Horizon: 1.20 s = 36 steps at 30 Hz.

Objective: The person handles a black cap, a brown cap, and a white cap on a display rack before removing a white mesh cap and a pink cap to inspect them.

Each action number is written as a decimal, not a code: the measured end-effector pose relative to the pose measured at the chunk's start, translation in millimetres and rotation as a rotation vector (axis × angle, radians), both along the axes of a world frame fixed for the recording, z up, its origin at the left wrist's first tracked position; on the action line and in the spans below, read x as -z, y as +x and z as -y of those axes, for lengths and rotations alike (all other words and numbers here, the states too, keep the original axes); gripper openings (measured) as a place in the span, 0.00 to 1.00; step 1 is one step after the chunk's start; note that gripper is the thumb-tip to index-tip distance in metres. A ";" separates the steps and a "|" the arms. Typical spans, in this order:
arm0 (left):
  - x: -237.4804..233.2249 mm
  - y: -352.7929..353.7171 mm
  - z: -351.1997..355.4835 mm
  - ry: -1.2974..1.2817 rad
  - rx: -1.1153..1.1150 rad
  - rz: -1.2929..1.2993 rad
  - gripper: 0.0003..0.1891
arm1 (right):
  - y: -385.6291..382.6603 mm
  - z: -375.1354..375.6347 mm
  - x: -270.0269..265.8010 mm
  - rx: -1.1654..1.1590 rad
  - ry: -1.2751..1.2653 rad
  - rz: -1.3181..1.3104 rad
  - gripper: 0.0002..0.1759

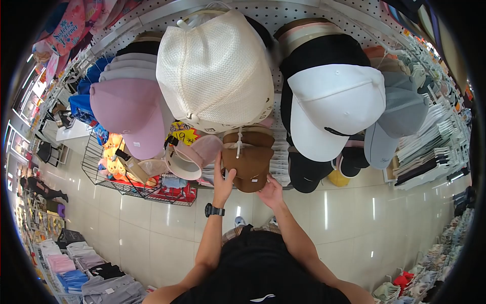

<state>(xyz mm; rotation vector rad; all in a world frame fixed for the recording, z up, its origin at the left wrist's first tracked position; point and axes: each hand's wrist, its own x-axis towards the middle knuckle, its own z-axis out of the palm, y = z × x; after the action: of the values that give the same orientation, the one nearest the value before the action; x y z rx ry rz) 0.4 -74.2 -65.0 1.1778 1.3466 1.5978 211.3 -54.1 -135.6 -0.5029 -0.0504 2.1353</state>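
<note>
A brown baseball cap (248, 167) hangs low on the rack in front of me, its brim pointing down toward me. My left hand (223, 181) holds its left side, with the thumb over the front and a dark watch on the wrist. At the lower right edge of the brim is my right hand (271, 193), its fingers partly hidden behind the cap. A white plastic hook (240, 144) sticks out above the cap. Directly overhead hangs a large cream mesh cap (215, 66). Left of my left hand is a pale pink visor (190, 158).
White (336, 104), mauve (126, 114) and grey caps (400, 116) hang on either side. A wire basket (136, 190) with plush toys stands at left. Black caps (307, 169) hang at lower right. Folded clothes (96, 273) lie at lower left, and hanging garments (425, 147) line the right.
</note>
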 end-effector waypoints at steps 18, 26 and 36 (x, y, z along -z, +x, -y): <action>53.1 18.4 25.9 -0.319 -0.036 0.367 0.36 | -5.6 -0.3 8.7 -0.020 -0.043 0.068 0.19; 72.7 14.2 29.7 -0.468 0.002 0.618 0.30 | -6.0 2.8 10.4 -0.084 -0.028 0.144 0.21; 87.2 12.3 27.3 -0.406 -0.044 0.755 0.15 | -7.4 2.7 14.6 -0.094 -0.044 0.260 0.16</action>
<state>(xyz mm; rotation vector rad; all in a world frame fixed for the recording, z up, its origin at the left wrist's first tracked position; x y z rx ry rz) 12.7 -101.5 -152.2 0.2463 1.1015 1.4770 203.9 -56.8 -150.2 -0.8156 -0.1766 2.1542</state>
